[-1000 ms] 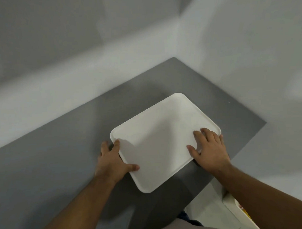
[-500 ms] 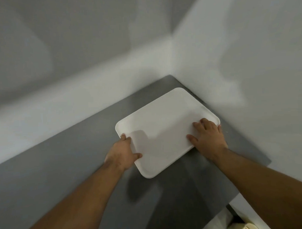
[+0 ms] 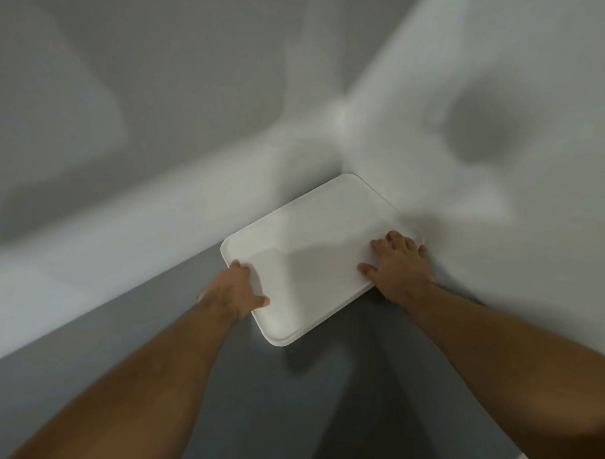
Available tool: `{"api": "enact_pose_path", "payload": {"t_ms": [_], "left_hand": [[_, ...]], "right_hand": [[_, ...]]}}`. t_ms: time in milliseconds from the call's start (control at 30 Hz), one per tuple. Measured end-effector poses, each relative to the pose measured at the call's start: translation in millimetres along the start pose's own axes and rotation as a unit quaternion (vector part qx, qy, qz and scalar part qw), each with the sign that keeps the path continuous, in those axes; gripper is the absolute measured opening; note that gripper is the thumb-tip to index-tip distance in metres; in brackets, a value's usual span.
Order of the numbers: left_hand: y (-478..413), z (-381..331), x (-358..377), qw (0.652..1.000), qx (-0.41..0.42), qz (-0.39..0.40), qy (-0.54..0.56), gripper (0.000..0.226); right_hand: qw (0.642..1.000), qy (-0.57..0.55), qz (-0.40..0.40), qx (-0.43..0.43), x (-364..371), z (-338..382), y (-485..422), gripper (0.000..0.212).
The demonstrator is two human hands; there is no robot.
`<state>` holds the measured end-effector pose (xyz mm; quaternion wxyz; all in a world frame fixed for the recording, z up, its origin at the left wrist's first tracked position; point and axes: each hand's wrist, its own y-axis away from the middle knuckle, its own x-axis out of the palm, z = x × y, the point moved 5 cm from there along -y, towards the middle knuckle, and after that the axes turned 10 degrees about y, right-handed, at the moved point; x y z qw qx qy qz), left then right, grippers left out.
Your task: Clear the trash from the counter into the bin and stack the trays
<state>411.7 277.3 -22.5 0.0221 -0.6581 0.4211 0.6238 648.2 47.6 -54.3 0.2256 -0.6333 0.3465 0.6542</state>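
Observation:
A white rectangular tray (image 3: 315, 256) lies on the grey counter (image 3: 259, 395), pushed into the far corner where the two walls meet. A second rim shows under its near corner, so it seems to rest on another tray. My left hand (image 3: 234, 293) grips the tray's left edge, thumb on top. My right hand (image 3: 398, 263) grips its right edge, fingers spread over the rim. The tray holds nothing.
Pale walls (image 3: 497, 154) close in behind and to the right of the tray. The grey counter stretches toward me and to the left. No trash or bin is in view.
Both hands have slid the tray away from me across the counter, from its middle into the far corner against the walls. The grips are unchanged.

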Motion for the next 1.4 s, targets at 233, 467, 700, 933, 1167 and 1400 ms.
{"api": "enact_pose_path", "payload": {"t_ms": [233,467,700,933,1167,1400], "left_hand": [[-27.6,2.3,-15.2,1.0,0.009,0.002,-0.016,0.097],[-31.0,1.8,-16.3,1.0,0.022,0.005,0.022,0.09],[-28.3,5.0,-15.5,0.999,0.028,0.005,0.031,0.093],[-3.4,-6.4,-25.5,0.992,0.055,-0.07,-0.084,0.081],[39.4,-64.1,-44.1,0.964,0.192,-0.139,-0.119,0.078],[149.3,-110.6,-96.6,0.903,0.344,-0.243,-0.086,0.07]], "right_hand": [[1.0,0.011,-0.014,-0.002,-5.0,13.5,-26.0,0.065],[1.0,0.021,-0.012,0.001,-8.8,18.3,-33.0,0.065],[1.0,0.0,0.013,-0.002,-15.3,16.5,-32.0,0.071],[0.985,-0.141,0.1,0.006,-37.3,-8.2,-6.7,0.073],[0.975,-0.215,-0.014,0.054,-90.6,-20.0,77.0,0.057],[0.962,-0.164,-0.176,0.129,-198.8,-35.9,218.3,0.055]]}}
